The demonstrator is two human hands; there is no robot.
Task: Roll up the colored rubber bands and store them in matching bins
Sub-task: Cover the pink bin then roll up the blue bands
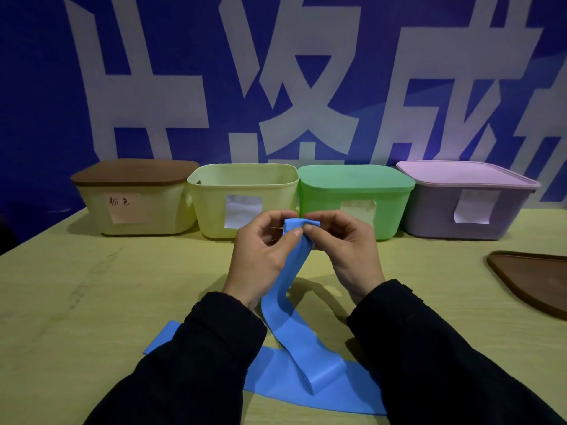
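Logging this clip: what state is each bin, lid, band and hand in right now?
Brown-lidded bin: closed.
Yellow bin: open, lidless.
Green bin: closed.
Purple bin: closed.
Loose brown lid: lying on table.
Blue band: mostly unrolled.
Left hand: pinching band's top end.
Right hand: pinching it too.

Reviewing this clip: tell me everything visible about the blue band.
The blue band is a wide, flat, smooth strip, rubbery in look. Its top end is folded over and pinched between the left hand and the right hand, above the table. From there it hangs down, twists, and lies looped on the tabletop, partly hidden under the dark sleeves.
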